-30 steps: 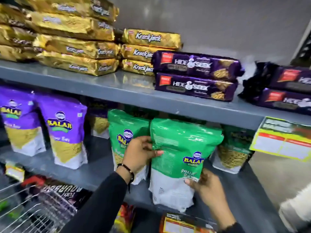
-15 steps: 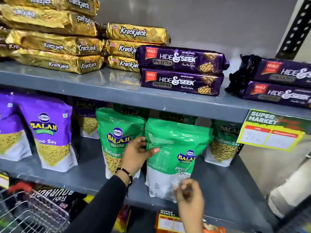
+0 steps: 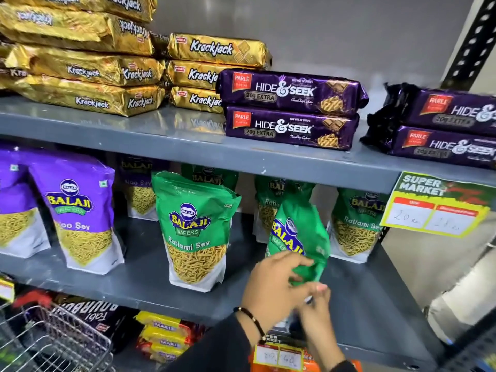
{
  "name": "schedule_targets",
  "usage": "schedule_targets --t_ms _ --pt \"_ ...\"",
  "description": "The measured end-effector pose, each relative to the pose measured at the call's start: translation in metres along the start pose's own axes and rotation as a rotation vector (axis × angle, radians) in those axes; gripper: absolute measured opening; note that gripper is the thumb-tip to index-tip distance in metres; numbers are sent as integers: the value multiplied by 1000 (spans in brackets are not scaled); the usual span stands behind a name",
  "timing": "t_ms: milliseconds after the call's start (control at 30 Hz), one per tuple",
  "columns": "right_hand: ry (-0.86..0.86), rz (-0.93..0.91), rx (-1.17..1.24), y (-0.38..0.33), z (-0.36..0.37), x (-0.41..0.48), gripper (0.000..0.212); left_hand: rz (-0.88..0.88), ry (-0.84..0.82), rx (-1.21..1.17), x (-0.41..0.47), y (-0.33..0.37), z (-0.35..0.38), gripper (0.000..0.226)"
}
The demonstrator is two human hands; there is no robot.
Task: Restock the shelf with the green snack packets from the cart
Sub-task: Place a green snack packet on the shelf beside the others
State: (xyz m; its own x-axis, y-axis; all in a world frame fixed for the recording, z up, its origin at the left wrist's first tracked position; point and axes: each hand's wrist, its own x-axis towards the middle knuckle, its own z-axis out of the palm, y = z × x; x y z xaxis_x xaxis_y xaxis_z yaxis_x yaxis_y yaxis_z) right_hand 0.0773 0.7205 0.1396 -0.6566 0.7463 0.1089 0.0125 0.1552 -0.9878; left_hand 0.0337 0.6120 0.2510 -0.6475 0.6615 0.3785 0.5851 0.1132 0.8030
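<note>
A green Balaji Ratlami Sev packet (image 3: pixel 298 234) is tilted and twisted edge-on above the middle shelf (image 3: pixel 134 285). My left hand (image 3: pixel 273 285), with a black sleeve and a bead bracelet, grips its lower part. My right hand (image 3: pixel 319 318) is just below, fingers pinched at the packet's bottom edge; both hands are blurred. Another green packet (image 3: pixel 196 226) stands upright to the left, apart from my hands. More green packets (image 3: pixel 357 224) stand at the back of the shelf. The wire cart (image 3: pixel 53 342) shows at the bottom left.
Purple Balaji packets (image 3: pixel 80 210) stand at the left of the same shelf. The shelf above carries gold Krackjack packs (image 3: pixel 80 68) and purple Hide & Seek packs (image 3: pixel 290 108). A price tag (image 3: pixel 434 208) hangs off the upper shelf edge at the right. Biscuit packs (image 3: pixel 163 336) lie below.
The green packet faced me upright with its back side; now it is turned edge-on and tilted. My left hand dropped from its side to its lower part, close to my right hand.
</note>
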Motion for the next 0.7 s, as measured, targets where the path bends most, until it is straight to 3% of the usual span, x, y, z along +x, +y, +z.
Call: schedule_targets --t_ms 67,133,200,267,333,400,467,700 --pt "-90 6 217 2 -18 13 79 -68 51 -176 9 -10 -7 29" --pt "-119 46 422 2 -33 26 89 -152 229 -241 22 -27 -16 29" --pt "-164 96 512 4 -41 38 87 -280 317 -346 34 -42 -19 44" --pt "-213 120 508 2 -41 47 83 -432 246 -505 41 -52 -15 67" --pt "-217 137 477 -2 -35 53 73 -543 184 -624 46 -59 -12 87" --pt "-192 153 466 -4 -29 55 43 -552 187 -692 50 -63 -14 108" --pt "-181 161 459 -5 -22 53 12 -552 250 -734 56 -68 -16 115" --pt "-154 185 420 -9 -18 49 12 -545 269 -706 55 -78 -14 113"
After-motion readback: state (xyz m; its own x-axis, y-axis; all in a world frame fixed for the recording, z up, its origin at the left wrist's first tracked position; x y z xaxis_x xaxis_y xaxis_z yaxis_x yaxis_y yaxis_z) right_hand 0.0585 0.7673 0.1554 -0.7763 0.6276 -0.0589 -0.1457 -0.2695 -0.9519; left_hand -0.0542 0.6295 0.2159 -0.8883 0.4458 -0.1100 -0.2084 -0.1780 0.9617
